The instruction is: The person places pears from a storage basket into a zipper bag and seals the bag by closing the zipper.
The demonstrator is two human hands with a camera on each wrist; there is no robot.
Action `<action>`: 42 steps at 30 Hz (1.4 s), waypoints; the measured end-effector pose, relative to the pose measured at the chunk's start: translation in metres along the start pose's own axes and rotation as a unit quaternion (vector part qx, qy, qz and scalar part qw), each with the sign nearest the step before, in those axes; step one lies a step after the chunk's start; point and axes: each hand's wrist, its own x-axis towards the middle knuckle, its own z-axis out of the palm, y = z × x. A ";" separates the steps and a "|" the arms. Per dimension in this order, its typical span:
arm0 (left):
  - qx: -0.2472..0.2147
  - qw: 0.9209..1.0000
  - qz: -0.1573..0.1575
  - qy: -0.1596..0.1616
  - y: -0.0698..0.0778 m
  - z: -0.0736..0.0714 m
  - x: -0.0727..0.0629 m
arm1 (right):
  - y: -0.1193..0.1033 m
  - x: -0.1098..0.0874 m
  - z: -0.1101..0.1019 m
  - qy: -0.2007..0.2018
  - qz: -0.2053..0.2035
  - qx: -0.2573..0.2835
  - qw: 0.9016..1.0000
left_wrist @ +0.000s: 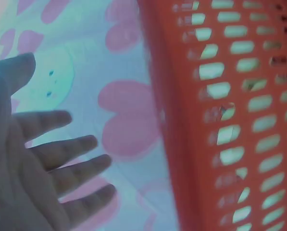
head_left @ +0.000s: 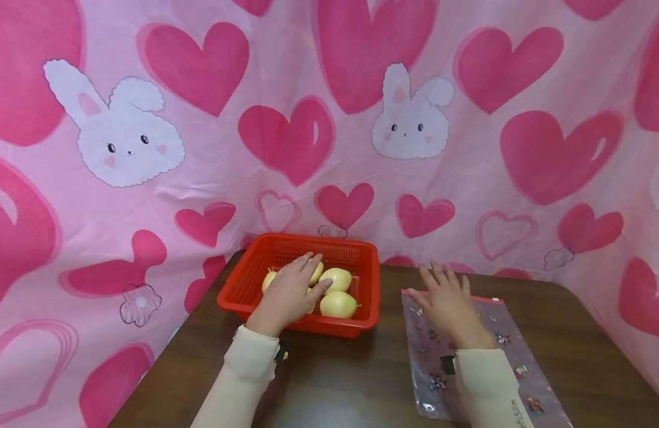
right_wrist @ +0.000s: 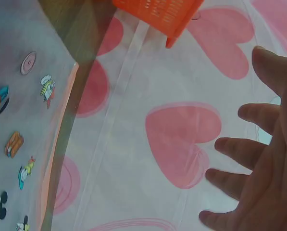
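Note:
In the head view my left hand reaches over the near side of a red plastic basket, fingers spread and nothing in its grasp. Several pale yellow, pear-like fruits lie inside, some partly hidden behind that hand. The left wrist view shows the left hand with fingers apart, beside the slotted basket wall. My right hand hovers over a flat clear zip bag printed with cartoon figures, its fingers spread. In the right wrist view the right hand holds nothing.
A dark brown wooden table carries the basket and the bag. Pink cloth with hearts and rabbits hangs behind the table and along its sides. The bag's red zip strip lies at its far edge.

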 end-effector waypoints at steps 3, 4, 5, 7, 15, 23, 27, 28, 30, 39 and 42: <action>-0.008 0.998 0.045 0.038 0.005 0.005 0.002 | 0.005 0.001 -0.007 0.017 -0.017 0.000 1.000; -0.008 0.997 0.061 0.046 0.007 0.006 0.002 | 0.006 0.001 -0.011 0.018 -0.022 0.002 1.000; -0.005 0.996 0.075 0.051 0.010 0.008 0.003 | 0.008 0.001 -0.014 0.020 -0.026 0.004 0.999; 0.001 0.994 0.097 0.055 0.015 0.010 0.003 | 0.012 -0.001 -0.020 0.019 -0.028 0.010 0.999; 0.030 0.988 0.146 0.043 0.031 0.012 0.003 | 0.024 -0.015 -0.023 0.018 -0.048 0.003 0.999; 0.084 0.977 0.189 0.044 0.050 0.013 0.005 | 0.041 -0.026 -0.025 0.025 -0.061 -0.012 0.998; 0.102 0.964 0.237 0.062 0.066 0.017 0.003 | 0.052 -0.031 -0.026 0.026 -0.056 -0.013 0.998; 0.101 0.962 0.246 0.064 0.069 0.018 0.002 | 0.055 -0.032 -0.026 0.027 -0.056 -0.012 0.998; 0.097 0.957 0.267 0.062 0.076 0.022 0.002 | 0.060 -0.034 -0.025 0.023 -0.051 -0.008 0.998; 0.062 0.951 0.302 -0.009 0.101 0.041 -0.002 | 0.079 -0.045 -0.022 -0.001 -0.012 0.012 1.000; 0.055 0.951 0.303 -0.030 0.106 0.047 -0.002 | 0.083 -0.043 -0.021 -0.001 -0.002 0.021 1.000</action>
